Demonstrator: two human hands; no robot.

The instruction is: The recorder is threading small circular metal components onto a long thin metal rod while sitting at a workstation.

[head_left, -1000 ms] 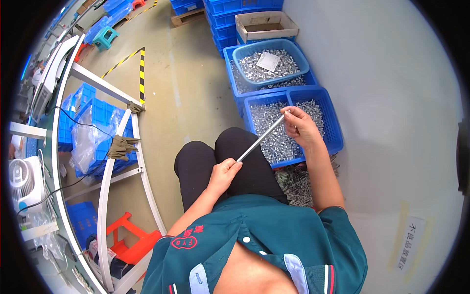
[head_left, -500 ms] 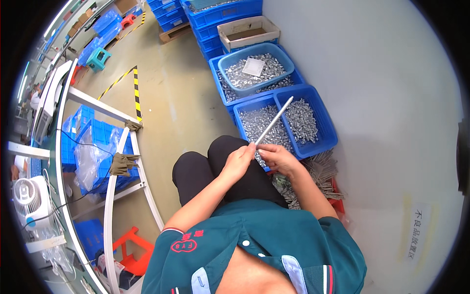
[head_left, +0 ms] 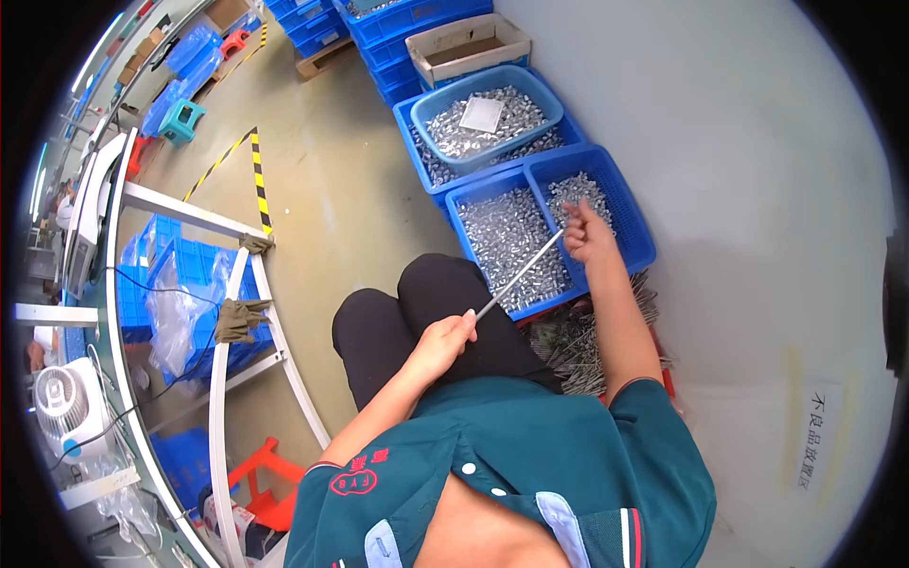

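Rod (head_left: 519,275), thin and silvery, spanned both hands above lap. Left hand (head_left: 443,339) closed round near end; right hand (head_left: 589,235) pinched far tip over blue crate (head_left: 632,216) of small metal parts (head_left: 507,241). Judged best: left grip firm, rod tilted steady, tip kept low over crate, parts fed on singly.
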